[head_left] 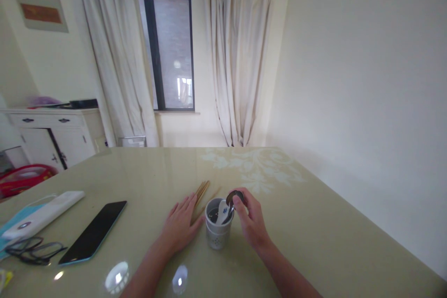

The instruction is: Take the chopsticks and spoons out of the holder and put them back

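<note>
A grey utensil holder (217, 233) with a pierced lower wall stands upright on the table between my hands. Inside it leans a white soup spoon (222, 213) with a small blue mark. My right hand (252, 216) grips a metal spoon (234, 195) by its rounded upper end, thumb in front; the lower part reaches into the holder. To the left of the holder, my left hand (181, 223) lies flat on the table, fingers stretched out. Several chopsticks (202, 190) stick out beyond its fingertips; whether they run under the hand is hidden.
A black-screened phone (94, 232), folded glasses (35, 250), a white device (45, 214) and a blue mask (19, 221) lie on the left of the glossy table (335, 251). Beyond are a white cabinet (73, 132), a red basket (28, 179) and a curtained window (174, 51). A wall runs along the right.
</note>
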`<state>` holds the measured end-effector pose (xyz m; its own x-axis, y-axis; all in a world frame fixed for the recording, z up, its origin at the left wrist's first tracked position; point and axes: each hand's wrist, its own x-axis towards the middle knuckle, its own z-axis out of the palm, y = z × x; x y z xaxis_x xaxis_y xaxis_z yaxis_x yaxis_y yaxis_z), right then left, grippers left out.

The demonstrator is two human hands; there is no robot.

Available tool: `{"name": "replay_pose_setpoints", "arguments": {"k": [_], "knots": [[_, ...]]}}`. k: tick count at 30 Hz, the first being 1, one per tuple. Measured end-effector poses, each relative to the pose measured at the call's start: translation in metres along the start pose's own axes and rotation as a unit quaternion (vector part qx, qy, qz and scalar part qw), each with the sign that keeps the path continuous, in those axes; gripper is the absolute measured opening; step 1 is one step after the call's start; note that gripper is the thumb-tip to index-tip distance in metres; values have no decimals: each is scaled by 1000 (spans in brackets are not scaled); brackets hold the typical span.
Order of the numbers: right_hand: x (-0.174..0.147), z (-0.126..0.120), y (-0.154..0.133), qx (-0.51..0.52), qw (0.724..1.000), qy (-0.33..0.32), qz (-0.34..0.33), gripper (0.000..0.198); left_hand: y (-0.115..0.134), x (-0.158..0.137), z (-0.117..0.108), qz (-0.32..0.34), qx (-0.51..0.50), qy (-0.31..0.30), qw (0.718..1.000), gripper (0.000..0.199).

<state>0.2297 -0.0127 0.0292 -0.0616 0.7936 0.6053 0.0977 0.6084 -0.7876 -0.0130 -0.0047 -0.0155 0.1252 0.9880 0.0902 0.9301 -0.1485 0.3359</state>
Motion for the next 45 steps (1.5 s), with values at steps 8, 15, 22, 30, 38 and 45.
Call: {"name": "replay_pose_setpoints", "arguments": {"k": [8,15,22,30,38,45], "knots": [[0,-2,1,-11,1000,-8,-7,36,-15,4,-1,-3,1,4,1000,73],[1,-6,0,-8,1000,6,-11,35,-7,6,3,46,-41,-15,998,63],[1,-6,1,-16,999,23,-16,35,-12,6,9,86,-92,-14,992,64],[1,-10,4,-28,998,31,-36,37,10,0,-9,79,-252,47,963,55],[1,-7,7,-52,996,65,-20,25,56,-19,-5,41,-422,78,902,74],[4,-6,-2,-86,995,56,-14,30,63,-22,7,52,-426,65,901,66]]}}
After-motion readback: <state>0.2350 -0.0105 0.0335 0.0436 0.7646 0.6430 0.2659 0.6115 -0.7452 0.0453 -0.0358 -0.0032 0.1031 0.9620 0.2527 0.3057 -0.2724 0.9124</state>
